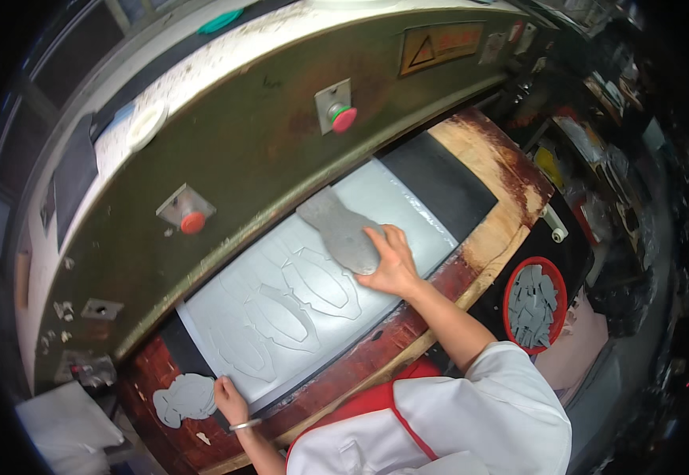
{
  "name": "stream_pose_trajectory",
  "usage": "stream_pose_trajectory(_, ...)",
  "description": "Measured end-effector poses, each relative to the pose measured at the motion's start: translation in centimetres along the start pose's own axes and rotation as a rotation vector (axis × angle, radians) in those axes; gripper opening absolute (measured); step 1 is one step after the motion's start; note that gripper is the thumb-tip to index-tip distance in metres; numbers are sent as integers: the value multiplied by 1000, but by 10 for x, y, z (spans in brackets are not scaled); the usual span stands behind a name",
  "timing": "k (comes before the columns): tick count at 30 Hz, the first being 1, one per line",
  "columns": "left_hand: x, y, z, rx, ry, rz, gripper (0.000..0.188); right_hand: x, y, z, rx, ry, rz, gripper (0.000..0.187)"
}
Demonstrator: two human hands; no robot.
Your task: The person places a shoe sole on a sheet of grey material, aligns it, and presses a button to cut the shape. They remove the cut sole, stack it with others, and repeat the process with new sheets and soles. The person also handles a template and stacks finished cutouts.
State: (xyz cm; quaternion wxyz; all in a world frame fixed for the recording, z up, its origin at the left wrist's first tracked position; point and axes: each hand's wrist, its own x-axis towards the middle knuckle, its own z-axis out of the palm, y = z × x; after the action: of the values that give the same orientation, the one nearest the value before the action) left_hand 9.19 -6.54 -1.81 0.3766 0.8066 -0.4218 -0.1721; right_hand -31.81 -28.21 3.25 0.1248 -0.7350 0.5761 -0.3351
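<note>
A light grey sheet [344, 313] lies across the press bed, with several sole-shaped outlines cut into its left and middle parts. On its upper right part rests a grey sole-shaped cutting die [343, 236]. My right hand [392, 265] grips the near end of that die, thumb on one side and fingers on the other. At the sheet's near left corner, my left hand [232, 402] is closed with its fingertips at the edge, pinching it. Just left of those fingers sits a small pile of grey cut pieces [187, 398].
Behind the sheet stands the green press beam [257, 134], carrying a red button [192, 222] and a second red button [344, 119]. A black mat [447, 186] extends beyond the sheet. At the right is a red basin [559, 285] of grey scraps. A white bag [67, 423] lies lower left.
</note>
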Motion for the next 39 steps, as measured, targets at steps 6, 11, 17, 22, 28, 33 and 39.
stream_pose_trajectory(6,-48,53,-13,382,-44,-26,27,-7,-5,-62,505,-177,369,73)
stream_pose_trajectory(11,-81,59,-39,587,-264,-181,28,-3,2,-92,305,-131,401,71)
stream_pose_trajectory(17,-76,42,-37,609,-225,-67,27,-1,32,-56,12,-5,32,80)
stream_pose_trajectory(22,-50,47,-29,488,-113,-45,21,22,52,-34,29,-20,45,92)
stream_pose_trajectory(28,-26,29,-14,297,70,-96,28,69,43,-11,503,256,302,75)
stream_pose_trajectory(33,6,21,17,237,233,-54,29,180,2,-12,25,521,-15,77)
stream_pose_trajectory(39,87,33,30,221,371,10,31,220,-24,18,56,591,-53,92)
